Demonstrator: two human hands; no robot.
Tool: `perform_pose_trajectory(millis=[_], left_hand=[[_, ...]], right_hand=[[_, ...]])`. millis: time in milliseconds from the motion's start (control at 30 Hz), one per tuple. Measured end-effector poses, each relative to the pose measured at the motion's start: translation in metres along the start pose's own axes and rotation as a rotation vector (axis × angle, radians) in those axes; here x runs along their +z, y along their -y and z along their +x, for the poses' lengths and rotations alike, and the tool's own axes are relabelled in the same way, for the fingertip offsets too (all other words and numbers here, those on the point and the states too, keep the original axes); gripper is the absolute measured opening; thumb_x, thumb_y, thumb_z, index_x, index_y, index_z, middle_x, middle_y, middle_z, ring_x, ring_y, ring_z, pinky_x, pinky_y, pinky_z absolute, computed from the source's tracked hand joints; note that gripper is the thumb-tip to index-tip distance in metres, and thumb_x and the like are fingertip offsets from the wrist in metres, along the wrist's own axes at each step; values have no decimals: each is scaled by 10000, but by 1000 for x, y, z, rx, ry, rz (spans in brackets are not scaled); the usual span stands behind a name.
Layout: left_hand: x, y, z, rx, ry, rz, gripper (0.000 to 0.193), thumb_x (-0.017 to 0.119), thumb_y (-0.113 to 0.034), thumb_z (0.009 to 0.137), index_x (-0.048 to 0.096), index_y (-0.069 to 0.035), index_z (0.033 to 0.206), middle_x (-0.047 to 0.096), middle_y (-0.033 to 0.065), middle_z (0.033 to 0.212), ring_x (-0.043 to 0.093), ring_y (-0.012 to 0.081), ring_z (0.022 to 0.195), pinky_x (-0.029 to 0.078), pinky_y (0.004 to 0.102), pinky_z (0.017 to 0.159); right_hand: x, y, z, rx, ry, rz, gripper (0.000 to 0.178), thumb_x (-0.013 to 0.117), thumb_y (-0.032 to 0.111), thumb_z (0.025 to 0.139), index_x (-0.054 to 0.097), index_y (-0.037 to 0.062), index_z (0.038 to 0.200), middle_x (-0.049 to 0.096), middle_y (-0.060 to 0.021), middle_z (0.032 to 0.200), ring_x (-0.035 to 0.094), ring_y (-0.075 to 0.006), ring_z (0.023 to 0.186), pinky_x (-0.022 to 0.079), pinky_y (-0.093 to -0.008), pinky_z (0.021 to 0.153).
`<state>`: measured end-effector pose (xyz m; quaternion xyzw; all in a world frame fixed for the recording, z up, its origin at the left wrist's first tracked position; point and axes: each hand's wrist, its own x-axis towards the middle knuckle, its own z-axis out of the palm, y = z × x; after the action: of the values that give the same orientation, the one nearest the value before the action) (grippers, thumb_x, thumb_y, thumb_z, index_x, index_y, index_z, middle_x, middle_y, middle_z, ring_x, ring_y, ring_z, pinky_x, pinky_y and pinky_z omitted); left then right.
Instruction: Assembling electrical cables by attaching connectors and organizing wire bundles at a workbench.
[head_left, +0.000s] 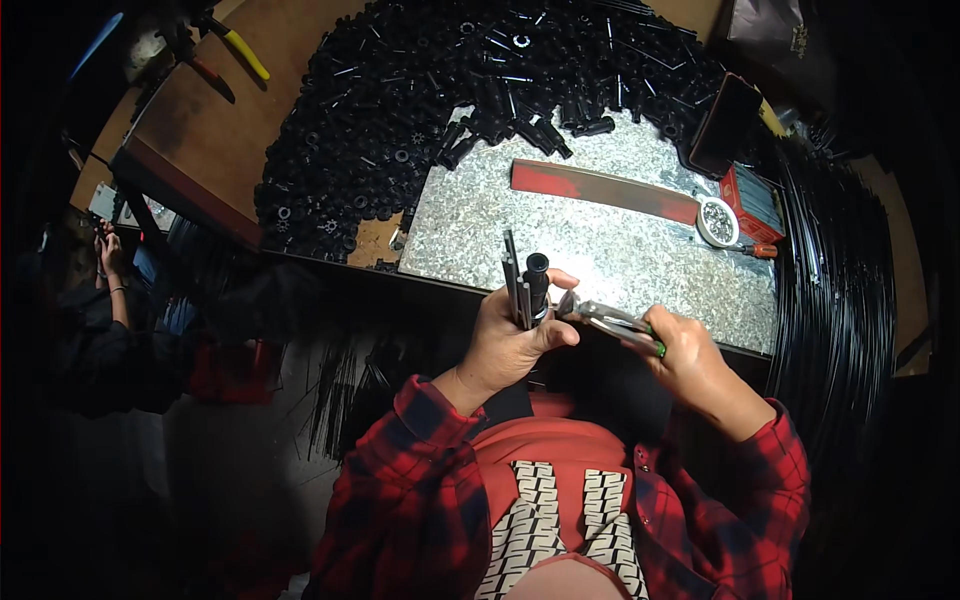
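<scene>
A desk (372,238) fills the upper half of the frame. Across its top centre spreads a big heap of black parts (360,120), mostly short tubes with toothed rings and a few bright pins among them. In front of the heap, at the centre, lies a speckled grey slab (480,220), brightly lit. A thick bundle of black rods (840,270) fans down the right side of the frame, beside the slab. Checked red and dark sleeves (400,480) come in from the lower edge.

A long flat strip (605,190), red at its left end, lies slantwise on the slab. The left hand (503,345), just below centre, has its grip curled around an upright black tube, thumb and forefinger spread past it. The right hand (690,355), right of centre, has its grip closed around the handles of a pair of pliers (615,322) with a touch of green. The pliers' head points left, close to the tube; whether the two touch, I cannot tell.

A red box (755,205) stands at the slab's upper right. The black tube (537,280) shows its open end upward, with several thin rods (513,280) beside it in the same hand. A white dish (702,225) of small shiny pieces (718,221) sits beside the box, near an orange-handled screwdriver (765,251).
</scene>
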<state>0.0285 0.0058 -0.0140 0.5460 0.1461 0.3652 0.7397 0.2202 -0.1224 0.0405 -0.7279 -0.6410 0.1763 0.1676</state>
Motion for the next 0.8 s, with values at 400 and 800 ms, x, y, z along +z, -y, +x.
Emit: perform_pose_trajectory(millis=[400,800], left_hand=[[-8,-1,-12,-9,87,95,689,771,-256,776,398,92,1238,499,-43,608,497,46,572,398,173,567],[9,-3,-22,-53,18,35,809,864,-252,637,415,46,1240,448,-65,604,434,39,569,368,181,572]], right_hand=[[-77,-111,57,284,-374,-431,125,628,129,815,604,22,874,629,-211,779,606,-410,772,454,-479,666],[-69,-136,97,335,-131,-512,186,570,132,763,684,-8,806,661,-242,830,665,-365,815,527,-442,737]])
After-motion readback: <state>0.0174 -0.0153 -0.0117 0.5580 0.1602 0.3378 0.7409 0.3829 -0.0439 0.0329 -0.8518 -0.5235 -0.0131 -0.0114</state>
